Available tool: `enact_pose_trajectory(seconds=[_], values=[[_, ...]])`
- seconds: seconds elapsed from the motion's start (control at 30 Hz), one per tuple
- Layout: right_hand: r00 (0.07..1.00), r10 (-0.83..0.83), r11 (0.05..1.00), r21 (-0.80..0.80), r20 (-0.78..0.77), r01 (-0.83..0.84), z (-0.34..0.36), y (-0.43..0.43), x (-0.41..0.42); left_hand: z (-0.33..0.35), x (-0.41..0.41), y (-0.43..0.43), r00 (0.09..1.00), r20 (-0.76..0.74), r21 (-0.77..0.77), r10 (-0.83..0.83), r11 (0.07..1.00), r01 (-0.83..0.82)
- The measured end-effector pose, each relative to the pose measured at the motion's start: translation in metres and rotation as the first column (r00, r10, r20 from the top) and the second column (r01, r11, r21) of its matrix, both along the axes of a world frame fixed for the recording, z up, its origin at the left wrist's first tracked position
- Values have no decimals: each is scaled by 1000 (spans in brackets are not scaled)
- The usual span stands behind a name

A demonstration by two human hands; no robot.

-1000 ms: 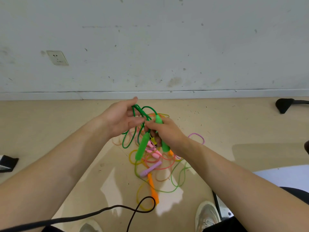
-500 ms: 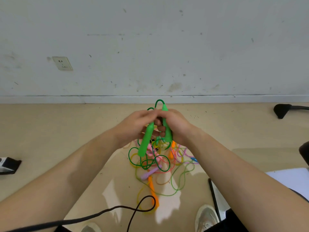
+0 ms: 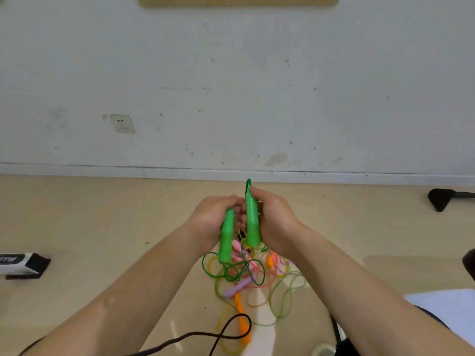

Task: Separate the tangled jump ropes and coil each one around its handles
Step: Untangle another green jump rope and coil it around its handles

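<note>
Above the tangled pile of coloured jump ropes (image 3: 257, 281), the left hand (image 3: 212, 218) curls round one bright green plastic handle (image 3: 226, 241). The right hand (image 3: 273, 220) clasps the second green handle (image 3: 252, 222) upright.

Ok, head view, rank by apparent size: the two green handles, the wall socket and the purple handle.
1. Left-hand green handle and right-hand green handle: alike, and near the camera.
2. Wall socket.
3. Purple handle.

Smooth plastic green handles (image 3: 252, 219); glossy floor (image 3: 102, 227); scuffed matt wall (image 3: 231, 86).
</note>
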State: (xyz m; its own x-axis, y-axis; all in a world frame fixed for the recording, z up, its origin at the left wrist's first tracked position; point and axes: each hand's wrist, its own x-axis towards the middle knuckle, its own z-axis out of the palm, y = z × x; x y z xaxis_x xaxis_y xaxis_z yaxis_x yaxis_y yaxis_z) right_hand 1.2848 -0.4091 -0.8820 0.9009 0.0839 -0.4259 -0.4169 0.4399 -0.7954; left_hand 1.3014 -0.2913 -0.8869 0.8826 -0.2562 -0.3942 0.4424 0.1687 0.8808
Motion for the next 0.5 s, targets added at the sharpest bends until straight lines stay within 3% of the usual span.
enact_pose_trajectory(seconds=[0.1, 0.3, 0.4, 0.5], values=[[992, -31, 997, -61, 122, 39, -13, 3, -7, -7, 3, 7, 998, -45, -77, 52, 996, -55], [988, -20, 946, -317, 156, 69, -37, 9, -5, -17, 3, 11, 998, -56, -11, -1, 1000, 1], [984, 55, 896, -443, 169, 26, -41, 4, 0, -26, 6, 17, 997, 28, 74, -73, 995, 70], [973, 138, 787, -617, 186, 6, -42, -5, 7, -27, 10, 21, 975, 167, 240, -147, 965, 104]])
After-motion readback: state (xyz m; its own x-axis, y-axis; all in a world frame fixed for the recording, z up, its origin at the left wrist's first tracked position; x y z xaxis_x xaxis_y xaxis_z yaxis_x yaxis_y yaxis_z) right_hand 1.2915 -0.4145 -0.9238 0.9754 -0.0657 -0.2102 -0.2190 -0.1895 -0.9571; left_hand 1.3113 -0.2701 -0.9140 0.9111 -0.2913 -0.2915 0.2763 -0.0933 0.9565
